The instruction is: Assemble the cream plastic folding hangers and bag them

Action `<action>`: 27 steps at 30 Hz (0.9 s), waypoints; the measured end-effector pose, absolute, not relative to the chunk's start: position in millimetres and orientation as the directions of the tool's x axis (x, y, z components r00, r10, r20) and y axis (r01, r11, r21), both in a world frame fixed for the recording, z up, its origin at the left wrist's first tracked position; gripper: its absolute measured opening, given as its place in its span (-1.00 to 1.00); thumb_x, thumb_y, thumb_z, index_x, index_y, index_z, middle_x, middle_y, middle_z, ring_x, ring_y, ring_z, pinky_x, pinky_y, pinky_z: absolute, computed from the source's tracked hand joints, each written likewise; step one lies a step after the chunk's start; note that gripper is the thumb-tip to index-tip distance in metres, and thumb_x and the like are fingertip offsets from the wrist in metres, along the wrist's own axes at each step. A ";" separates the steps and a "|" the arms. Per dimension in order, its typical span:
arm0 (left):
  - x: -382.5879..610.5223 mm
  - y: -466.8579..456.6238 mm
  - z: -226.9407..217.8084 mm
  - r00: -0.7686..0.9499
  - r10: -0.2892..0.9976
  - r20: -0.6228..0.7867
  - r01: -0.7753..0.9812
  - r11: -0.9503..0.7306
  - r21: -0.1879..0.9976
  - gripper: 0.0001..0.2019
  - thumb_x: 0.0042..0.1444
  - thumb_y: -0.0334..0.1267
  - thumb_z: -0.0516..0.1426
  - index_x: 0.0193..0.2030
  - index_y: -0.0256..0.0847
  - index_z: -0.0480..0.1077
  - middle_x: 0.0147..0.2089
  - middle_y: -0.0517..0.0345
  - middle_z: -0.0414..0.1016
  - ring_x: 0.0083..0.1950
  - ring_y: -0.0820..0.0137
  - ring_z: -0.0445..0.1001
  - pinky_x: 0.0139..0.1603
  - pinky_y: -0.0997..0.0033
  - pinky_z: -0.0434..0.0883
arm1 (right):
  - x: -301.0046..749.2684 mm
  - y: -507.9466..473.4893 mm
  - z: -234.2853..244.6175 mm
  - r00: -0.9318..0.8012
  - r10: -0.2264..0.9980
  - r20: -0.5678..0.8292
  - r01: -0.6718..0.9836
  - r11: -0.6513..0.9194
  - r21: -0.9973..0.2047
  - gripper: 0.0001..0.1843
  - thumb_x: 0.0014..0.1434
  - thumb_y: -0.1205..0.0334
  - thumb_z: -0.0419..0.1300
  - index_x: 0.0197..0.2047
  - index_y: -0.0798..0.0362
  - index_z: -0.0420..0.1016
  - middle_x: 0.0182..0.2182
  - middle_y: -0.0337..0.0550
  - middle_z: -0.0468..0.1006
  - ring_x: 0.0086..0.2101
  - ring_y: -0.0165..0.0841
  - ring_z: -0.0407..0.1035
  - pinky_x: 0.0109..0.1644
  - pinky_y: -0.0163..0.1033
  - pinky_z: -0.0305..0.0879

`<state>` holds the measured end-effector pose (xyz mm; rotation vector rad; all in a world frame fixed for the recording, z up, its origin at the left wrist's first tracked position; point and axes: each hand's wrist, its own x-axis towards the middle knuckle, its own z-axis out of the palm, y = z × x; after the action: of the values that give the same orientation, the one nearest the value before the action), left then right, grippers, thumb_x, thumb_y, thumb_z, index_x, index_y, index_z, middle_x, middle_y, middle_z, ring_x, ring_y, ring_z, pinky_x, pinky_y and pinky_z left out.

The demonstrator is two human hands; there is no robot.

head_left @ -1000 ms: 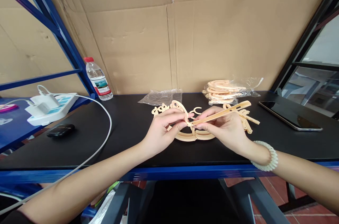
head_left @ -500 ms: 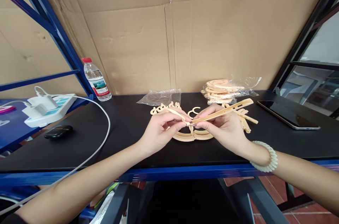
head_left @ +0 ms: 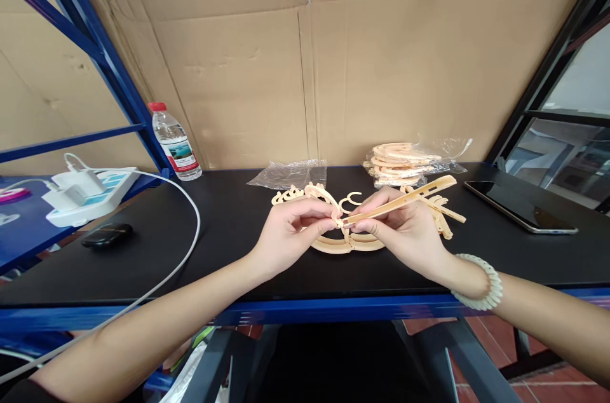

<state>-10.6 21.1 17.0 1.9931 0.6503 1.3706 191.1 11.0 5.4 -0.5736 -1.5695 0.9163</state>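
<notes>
My left hand (head_left: 296, 230) is closed, thumb and fingertips pinching a curved beige plastic hanger arm (head_left: 326, 194) near its end. A longer slotted beige hanger arm (head_left: 405, 201) is in my right hand (head_left: 408, 230), between thumb and fingers, slanting up to the right. The two pieces meet at the fingertips, where the joint is partly covered. Below them on the table lies a beige curved hanger frame (head_left: 333, 245), partly hidden by my hands. Just behind is a beige hook (head_left: 350, 201).
Several small beige hooks (head_left: 286, 195) lie behind my left hand, and loose beige strips (head_left: 443, 215) beside my right. Farther back are a clear plastic bag (head_left: 288, 175) and bagged beige parts (head_left: 400, 161). Around stand a bottle (head_left: 177, 145), phone (head_left: 519, 206), black mouse-like object (head_left: 107, 235) and white cable (head_left: 196, 225).
The curved hanger arm in my left hand has turned, so its broad side and arch now show. My right hand and the slotted arm have stayed nearly still.
</notes>
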 end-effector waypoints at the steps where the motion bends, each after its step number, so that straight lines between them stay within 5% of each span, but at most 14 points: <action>1: -10.8 21.0 17.2 0.340 0.695 0.634 0.051 -0.686 0.726 -0.99 0.07 -0.37 0.29 -0.33 -0.23 0.57 -0.29 0.08 0.63 -0.26 0.34 0.61 -0.20 0.39 0.59 | 191.1 11.1 5.2 -0.212 0.781 0.587 -0.132 0.573 -0.809 -0.83 0.07 0.24 0.41 -0.34 0.03 0.49 -0.40 -0.18 0.60 -0.38 -0.31 0.57 -0.28 -0.20 0.56; 27: -11.4 21.0 16.3 0.390 0.635 0.667 0.101 -0.750 0.654 -0.96 0.09 -0.41 0.26 -0.32 -0.23 0.57 -0.32 0.07 0.62 -0.30 0.39 0.60 -0.28 0.47 0.58 | 189.0 10.1 1.3 -0.210 0.789 0.578 -0.140 0.561 -0.816 -0.84 0.04 0.23 0.42 -0.37 0.03 0.51 -0.43 -0.18 0.63 -0.40 -0.29 0.59 -0.30 -0.21 0.58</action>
<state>-11.4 21.0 16.3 2.1333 0.6288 1.3520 189.0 10.1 1.3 -0.5686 -1.5589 0.9364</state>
